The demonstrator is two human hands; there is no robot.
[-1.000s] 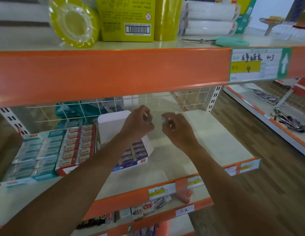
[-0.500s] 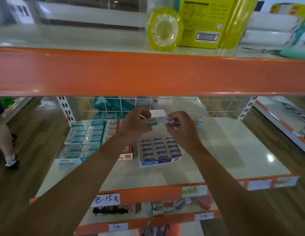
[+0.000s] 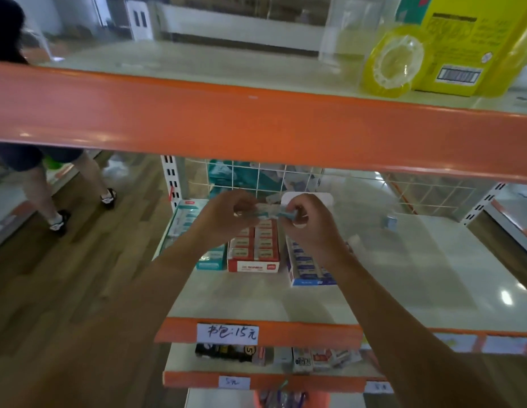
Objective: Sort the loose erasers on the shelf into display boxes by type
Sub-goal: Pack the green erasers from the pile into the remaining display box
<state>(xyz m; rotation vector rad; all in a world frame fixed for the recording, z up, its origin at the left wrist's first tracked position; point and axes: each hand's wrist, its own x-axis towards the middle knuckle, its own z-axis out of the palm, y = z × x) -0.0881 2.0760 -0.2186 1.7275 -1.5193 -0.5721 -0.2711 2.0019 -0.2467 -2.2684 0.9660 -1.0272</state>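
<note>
1. Eraser [image 3: 271,212]: a small wrapped piece, held in the air between both hands above the back of the box row. It is clear of the shelf [image 3: 403,275]. Motion blur hides its print, so the type cannot be read.
2. Left hand [image 3: 229,216]: fingers curled, with the tips pinching the left end of the eraser.
3. Right hand [image 3: 309,228]: fingers curled, with the thumb and fingertips pinching the right end, where a teal-blue edge shows.
4. Second eraser [image 3: 390,222]: a small bluish block lying loose on the shelf to the right, well apart from the hands and the boxes.
5. Teal box [image 3: 185,214]: leftmost on the shelf. It holds rows of pale teal-wrapped erasers and is partly hidden by the left forearm.
6. Red box [image 3: 253,248]: just beside the teal box and directly below the held eraser. It holds close rows of red-and-white erasers.
7. Blue box [image 3: 307,267]: just right of the red box. It holds blue-and-white erasers and is partly covered by the right wrist. Its white flap [image 3: 318,198] stands upright behind the right hand.
8. Upper shelf: a yellow tape roll [image 3: 394,66] stands beside a yellow carton [image 3: 462,45].
9. A person [image 3: 35,178] stands in the aisle at far left.
</note>
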